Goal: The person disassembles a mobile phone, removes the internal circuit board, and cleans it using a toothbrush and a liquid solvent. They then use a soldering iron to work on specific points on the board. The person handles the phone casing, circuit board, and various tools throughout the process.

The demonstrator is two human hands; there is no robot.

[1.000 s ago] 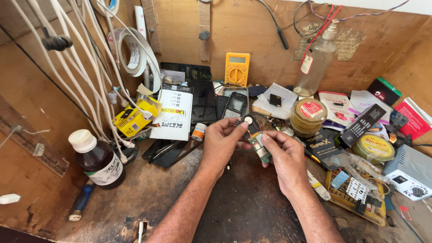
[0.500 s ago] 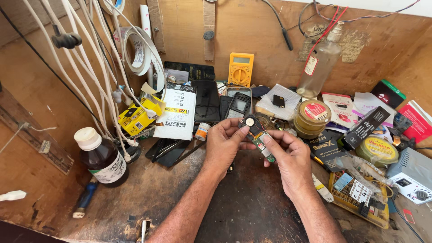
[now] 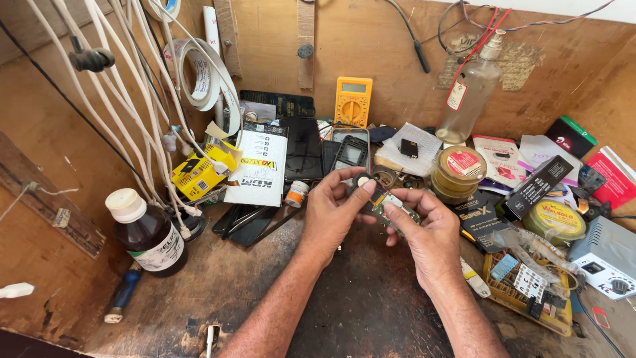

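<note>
Head view: a small green circuit board is held between both hands above the dark, worn bench, roughly mid-frame. The left hand is closed on the board's near-left end, thumb and forefinger pinched around a small round part at that end. The right hand is closed on the board's other end, fingers curled over its top edge; the board is tilted, running down to the right. Just behind the hands a phone housing is seen lying flat, with a yellow multimeter propped against the wooden back wall beyond it. Left of the hands a white booklet and a yellow box are laid near a bundle of white cables hung from the wall. A brown bottle with a white cap is stood at the far left, well apart from the hands, a blue screwdriver lying just below it. Right of the hands a round tin is stacked near a clear glass bottle, which is leaned against the wall. A yellow parts tray is set at the right near the right wrist, with a grey box at the frame edge beyond it.
</note>
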